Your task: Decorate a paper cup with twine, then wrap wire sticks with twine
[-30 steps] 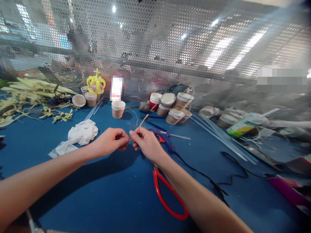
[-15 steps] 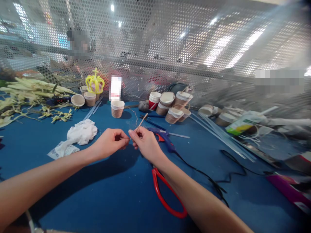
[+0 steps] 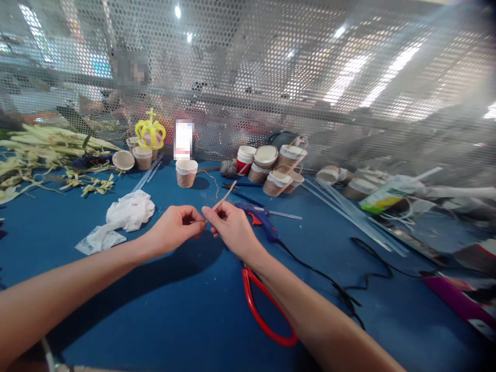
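Between my hands, above the middle of the blue table (image 3: 174,315), runs a thin tan strand (image 3: 228,194), perhaps twine or a plant strip. My right hand (image 3: 232,227) pinches it, and its free end sticks up past the fingers. Close beside it, thumb against fingertips, my left hand (image 3: 180,227) grips the strand's lower end. Under my right forearm lie scissors with red handles (image 3: 250,307), partly hidden. A blue glue gun (image 3: 267,225) lies just beyond my right hand. Past my left hand stands a twine-wrapped cup (image 3: 186,174) with a white lace rim.
White crumpled cloth (image 3: 129,212) lies left. Further back are pale plant stalks (image 3: 58,142), a yellow crown-shaped piece (image 3: 150,132) and several wrapped cups (image 3: 277,182). Clear glue sticks (image 3: 349,219) and a black cord (image 3: 310,268) spread right. A perforated metal screen (image 3: 232,67) closes the back.
Both hands stay close together on the strand, with only small finger movements. The whole view has shifted slightly; the objects on the table keep their places.
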The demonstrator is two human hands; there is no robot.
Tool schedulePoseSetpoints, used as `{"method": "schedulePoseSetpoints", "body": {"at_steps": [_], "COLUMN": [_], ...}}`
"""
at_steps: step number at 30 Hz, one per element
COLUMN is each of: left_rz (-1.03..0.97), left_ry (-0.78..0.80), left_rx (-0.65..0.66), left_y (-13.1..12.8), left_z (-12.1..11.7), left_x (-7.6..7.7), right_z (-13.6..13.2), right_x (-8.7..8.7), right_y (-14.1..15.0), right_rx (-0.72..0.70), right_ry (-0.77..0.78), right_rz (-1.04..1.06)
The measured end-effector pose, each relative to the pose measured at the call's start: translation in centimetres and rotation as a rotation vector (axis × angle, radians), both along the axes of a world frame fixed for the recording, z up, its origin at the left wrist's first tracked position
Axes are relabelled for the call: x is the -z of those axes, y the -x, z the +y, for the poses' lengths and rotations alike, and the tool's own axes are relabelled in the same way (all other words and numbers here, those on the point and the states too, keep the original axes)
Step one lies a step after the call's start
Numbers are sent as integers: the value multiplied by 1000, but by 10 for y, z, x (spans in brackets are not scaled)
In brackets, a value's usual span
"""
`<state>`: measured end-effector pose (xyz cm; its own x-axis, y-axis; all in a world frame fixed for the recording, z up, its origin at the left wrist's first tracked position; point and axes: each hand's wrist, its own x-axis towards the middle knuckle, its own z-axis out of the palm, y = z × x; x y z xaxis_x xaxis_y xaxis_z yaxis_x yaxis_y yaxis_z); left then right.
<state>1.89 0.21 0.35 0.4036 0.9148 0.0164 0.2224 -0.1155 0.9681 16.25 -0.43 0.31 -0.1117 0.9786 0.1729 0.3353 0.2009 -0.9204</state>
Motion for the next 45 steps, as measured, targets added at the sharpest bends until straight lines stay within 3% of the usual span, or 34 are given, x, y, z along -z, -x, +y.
{"method": "schedulePoseSetpoints", "body": {"at_steps": [4,11,24,30,38,45], "left_rz": [-103,-71,-3,13,-125,36], "left_ry": [123,86,24,17,163,-4], "left_rx": [34,39,8,19,85,30], "left_y": [1,3,1,0,3,5], "left_z": [2,2,-1,0,3,4], "left_x": [-4,-2,-3,0,-3,0], "right_z": [1,1,0,-1,1,3], "right_x": [-5,-5,-1,0,-5,1], "right_y": [-1,-1,-1,0,-3,-2], "right_rx": [-132,-21,29,46,-163,-51], "right_ry": [61,77,-19,14,98,77], "right_rz": [122,32,-87,-73,154,79]}}
